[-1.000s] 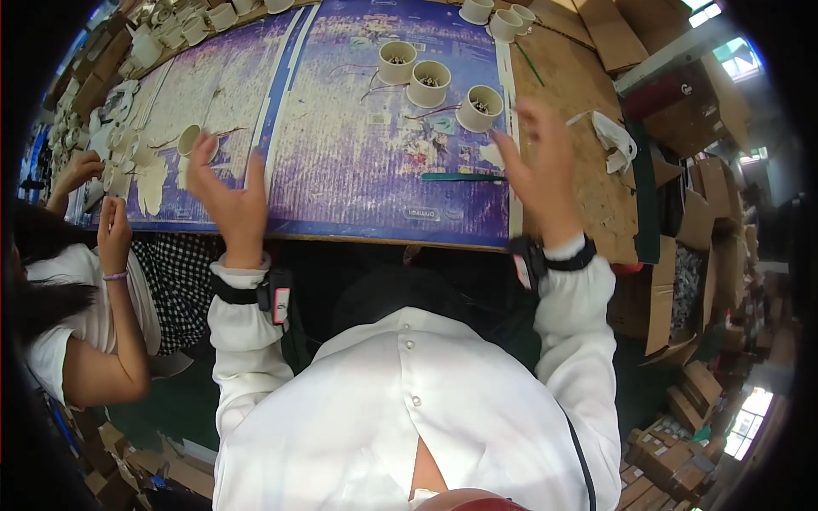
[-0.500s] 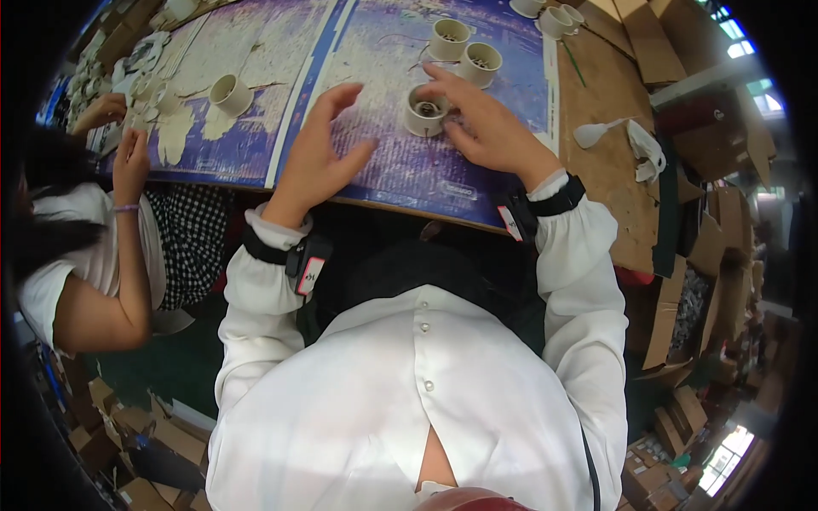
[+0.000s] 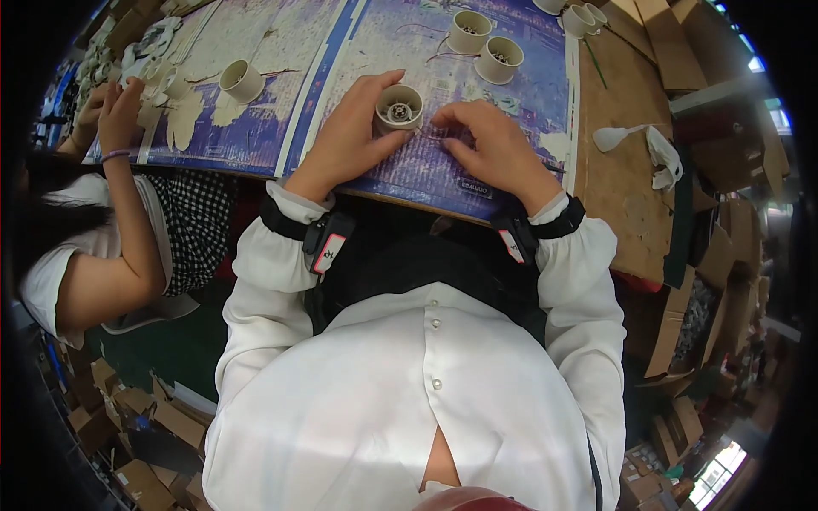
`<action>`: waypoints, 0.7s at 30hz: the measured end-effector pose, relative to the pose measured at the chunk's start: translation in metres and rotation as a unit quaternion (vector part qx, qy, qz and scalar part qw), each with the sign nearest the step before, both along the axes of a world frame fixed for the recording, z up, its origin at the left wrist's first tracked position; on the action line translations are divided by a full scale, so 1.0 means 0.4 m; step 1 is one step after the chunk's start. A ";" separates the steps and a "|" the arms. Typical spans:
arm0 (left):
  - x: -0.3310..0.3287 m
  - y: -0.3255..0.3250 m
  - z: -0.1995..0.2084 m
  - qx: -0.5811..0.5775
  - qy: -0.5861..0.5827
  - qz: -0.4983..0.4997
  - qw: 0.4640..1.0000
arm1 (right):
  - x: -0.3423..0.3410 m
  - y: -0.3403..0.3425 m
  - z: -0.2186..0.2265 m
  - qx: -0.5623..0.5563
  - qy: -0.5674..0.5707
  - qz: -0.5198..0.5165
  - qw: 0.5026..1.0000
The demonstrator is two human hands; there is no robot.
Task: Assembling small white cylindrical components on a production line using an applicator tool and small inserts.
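Note:
A round white cup-shaped housing (image 3: pixel 399 108) stands upright on the table, its open top showing a metal part with a round centre. My left hand (image 3: pixel 356 129) is closed around its left side, fingers behind and thumb along the near edge. Thin dark wire (image 3: pixel 429 134) comes out low on the housing's right side. It runs to my right hand (image 3: pixel 492 146), whose curled fingers and thumb close on it; the exact grip is partly hidden. Farther off to the right stand two similar housings, a left one (image 3: pixel 469 33) and a right one (image 3: pixel 499 60), with parts inside and wires trailing out.
Blue-purple printed sheeting (image 3: pixel 434 183) covers the worn table. At right, on bare board, lie a white spoon-like scoop (image 3: pixel 615 136) and a crumpled white bag (image 3: pixel 663 159). Another housing (image 3: pixel 242 82) stands left, near a co-worker's hands (image 3: pixel 109 111). Cardboard boxes (image 3: pixel 673 324) crowd the right side.
My left hand has moved right and taken hold of the near housing, which now sits slightly farther left. My right hand has left its rim, moved down and closed on the wire.

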State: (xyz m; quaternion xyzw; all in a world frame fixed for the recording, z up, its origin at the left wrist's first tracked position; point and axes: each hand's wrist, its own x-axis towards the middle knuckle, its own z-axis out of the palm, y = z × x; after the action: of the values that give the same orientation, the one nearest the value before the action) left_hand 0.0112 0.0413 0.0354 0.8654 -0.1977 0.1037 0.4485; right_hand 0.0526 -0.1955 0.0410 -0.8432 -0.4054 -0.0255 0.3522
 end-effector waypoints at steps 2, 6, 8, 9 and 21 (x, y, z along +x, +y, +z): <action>-0.017 -0.005 -0.008 0.002 -0.031 0.038 0.999 | -0.004 0.001 -0.007 0.000 -0.011 0.017 1.000; -0.038 -0.015 -0.013 0.010 -0.056 0.067 0.996 | -0.007 0.007 -0.006 0.007 0.018 0.006 1.000; -0.045 -0.020 -0.016 0.004 -0.060 0.066 0.996 | -0.004 0.010 -0.010 0.013 0.016 0.008 1.000; -0.047 -0.023 -0.018 -0.002 -0.066 0.064 0.996 | -0.002 0.012 -0.010 0.016 0.015 0.009 1.000; -0.054 -0.026 -0.027 -0.048 -0.042 0.062 0.996 | 0.011 0.029 -0.020 0.046 -0.055 0.042 0.997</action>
State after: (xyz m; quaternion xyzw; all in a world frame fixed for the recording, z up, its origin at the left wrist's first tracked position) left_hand -0.0103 0.0309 0.0245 0.8484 -0.1567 0.1770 0.4737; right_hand 0.0571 -0.1840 0.0330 -0.8055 -0.4577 -0.0757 0.3686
